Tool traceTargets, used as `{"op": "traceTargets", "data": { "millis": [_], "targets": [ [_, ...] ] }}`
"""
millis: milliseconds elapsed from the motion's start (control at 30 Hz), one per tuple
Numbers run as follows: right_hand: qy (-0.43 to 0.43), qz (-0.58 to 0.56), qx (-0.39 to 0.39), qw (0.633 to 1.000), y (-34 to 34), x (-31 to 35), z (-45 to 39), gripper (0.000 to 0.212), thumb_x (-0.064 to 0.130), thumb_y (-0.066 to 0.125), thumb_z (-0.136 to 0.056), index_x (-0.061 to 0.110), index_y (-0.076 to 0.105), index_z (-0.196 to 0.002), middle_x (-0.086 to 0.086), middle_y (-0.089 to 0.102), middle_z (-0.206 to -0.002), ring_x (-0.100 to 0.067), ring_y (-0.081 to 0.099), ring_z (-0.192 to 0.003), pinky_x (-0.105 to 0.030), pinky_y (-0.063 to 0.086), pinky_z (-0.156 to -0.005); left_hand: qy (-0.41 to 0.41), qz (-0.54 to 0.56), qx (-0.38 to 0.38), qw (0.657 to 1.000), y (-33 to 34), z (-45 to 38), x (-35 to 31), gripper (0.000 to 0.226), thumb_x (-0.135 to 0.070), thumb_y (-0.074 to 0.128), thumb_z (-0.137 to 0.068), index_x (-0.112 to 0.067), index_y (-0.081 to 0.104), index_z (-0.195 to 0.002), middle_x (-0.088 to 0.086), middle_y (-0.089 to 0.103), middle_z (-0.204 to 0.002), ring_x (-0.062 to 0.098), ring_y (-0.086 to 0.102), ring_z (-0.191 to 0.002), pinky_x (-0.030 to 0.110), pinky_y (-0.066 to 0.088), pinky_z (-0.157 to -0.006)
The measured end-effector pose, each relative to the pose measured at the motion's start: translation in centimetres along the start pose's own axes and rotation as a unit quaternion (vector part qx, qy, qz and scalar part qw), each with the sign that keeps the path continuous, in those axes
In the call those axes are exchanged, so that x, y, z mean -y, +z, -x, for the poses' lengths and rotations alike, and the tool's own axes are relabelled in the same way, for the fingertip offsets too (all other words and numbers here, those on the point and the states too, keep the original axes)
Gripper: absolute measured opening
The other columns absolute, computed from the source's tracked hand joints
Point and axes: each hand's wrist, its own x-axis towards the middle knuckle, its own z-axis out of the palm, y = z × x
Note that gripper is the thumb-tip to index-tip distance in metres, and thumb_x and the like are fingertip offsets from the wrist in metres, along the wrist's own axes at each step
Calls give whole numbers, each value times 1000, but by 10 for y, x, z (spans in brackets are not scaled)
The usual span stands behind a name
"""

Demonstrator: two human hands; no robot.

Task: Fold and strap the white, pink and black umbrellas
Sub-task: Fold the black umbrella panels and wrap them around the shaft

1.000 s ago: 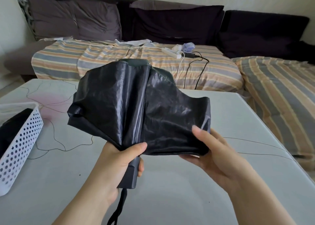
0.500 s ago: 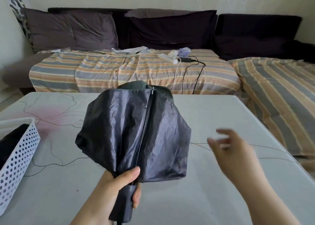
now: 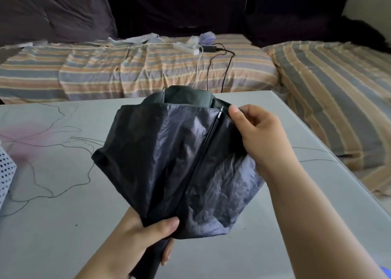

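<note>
You held the black umbrella [image 3: 179,162] above the surface [image 3: 63,225], its canopy collapsed but loose, the folds fanned out to either side. The handle end pointed toward you and the canopy's far end pointed away toward the bed [image 3: 127,71].

Your left hand [image 3: 135,242] gripped the umbrella at the base of the canopy. Its fingers [image 3: 167,253] were curled round the dark handle, and the thumb pressed across the gathered fabric just above it.

Your right hand [image 3: 258,139] was at the far right edge of the canopy. Its thumb and fingers pinched the fabric just beside a silver rib tip [image 3: 221,110]. The black rib ran diagonally from that tip down toward your left hand. A second rib tip [image 3: 163,89] showed at the far left of the canopy top.

The inner face of the canopy looked grey and shiny; the outer layer visible at the top was darker.

A white perforated basket [image 3: 6,168] sat at the left edge of the surface, only its corner in view. The surface carried a printed pattern of thin lines and a pink patch.

Beyond the surface, the bed was covered with a striped sheet. On it lay a white power strip [image 3: 186,48] with black cables [image 3: 224,67] trailing toward the surface. Dark cushions [image 3: 169,7] stood against the wall behind the bed.
</note>
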Motion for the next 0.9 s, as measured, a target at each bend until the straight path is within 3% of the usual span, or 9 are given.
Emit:
{"op": "traceTargets", "data": {
  "millis": [133, 200, 267, 400, 500, 633, 767, 900],
  "targets": [
    [-77, 0, -39, 996, -3, -2, 0, 45, 29, 48, -101, 2, 43, -66, -6, 32, -59, -10, 30, -54, -28, 23, -51, -3, 7, -7, 1000, 1, 3, -2, 52, -51, 84, -52, -29, 68, -96, 21, 47, -49, 28, 47, -46, 28, 42, -50],
    [-81, -2, -32, 996, -3, -3, 0, 27, 26, 48, -101, 12, 59, -80, -13, 41, -60, -16, 37, -55, -29, 30, -53, -4, -6, 1, 1000, 0, 2, -1, 44, -44, 78, -60, -28, 67, -100, 21, 48, -50, 29, 47, -47, 29, 42, -51],
    [-83, -13, 12, 996, -5, 0, -1, 12, 26, 53, -98, 30, 64, -95, -19, 50, -63, -26, 45, -57, -31, 39, -56, 0, -15, 3, 1000, -2, 2, 0, 42, -37, 72, -67, -27, 64, -108, 20, 49, -51, 30, 47, -48, 33, 42, -53],
    [-46, -43, 58, 996, -11, 4, -5, 13, 23, 65, -91, 28, 66, -80, 11, 64, -69, -5, 58, -65, -24, 47, -64, 15, -46, 27, 998, -5, 1, 0, 51, -30, 72, -72, -21, 56, -119, 14, 54, -54, 30, 49, -48, 34, 43, -52],
    [-24, -64, 69, 995, -10, 3, -4, 12, 21, 68, -88, 27, 66, -78, 7, 64, -73, -8, 58, -66, -25, 47, -63, 13, -58, 34, 998, -5, 3, 0, 62, -30, 71, -71, -13, 47, -126, 12, 58, -57, 27, 51, -47, 31, 44, -50],
    [-60, -44, 65, 995, -8, 6, -4, 19, 15, 69, -88, 32, 68, -79, 10, 59, -77, -11, 54, -68, -23, 45, -64, 10, -58, 18, 998, -9, 5, 3, 50, -31, 73, -71, -26, 55, -117, 17, 55, -55, 31, 50, -48, 35, 44, -52],
    [-25, -44, 60, 997, -4, 3, -4, 14, 17, 69, -87, 24, 62, -77, 11, 59, -62, -4, 53, -57, -16, 41, -55, 0, -71, 4, 997, -13, 6, 4, 56, -33, 74, -68, -22, 55, -119, 16, 55, -54, 30, 51, -49, 33, 45, -53],
    [-1, -101, 84, 991, -5, 4, -2, 11, 13, 66, -90, 24, 63, -87, 6, 61, -63, -7, 55, -57, -18, 42, -53, 5, -76, -4, 997, -14, 6, 4, 58, -33, 74, -68, -20, 54, -121, 16, 55, -54, 31, 51, -49, 33, 45, -54]
  ]
}}
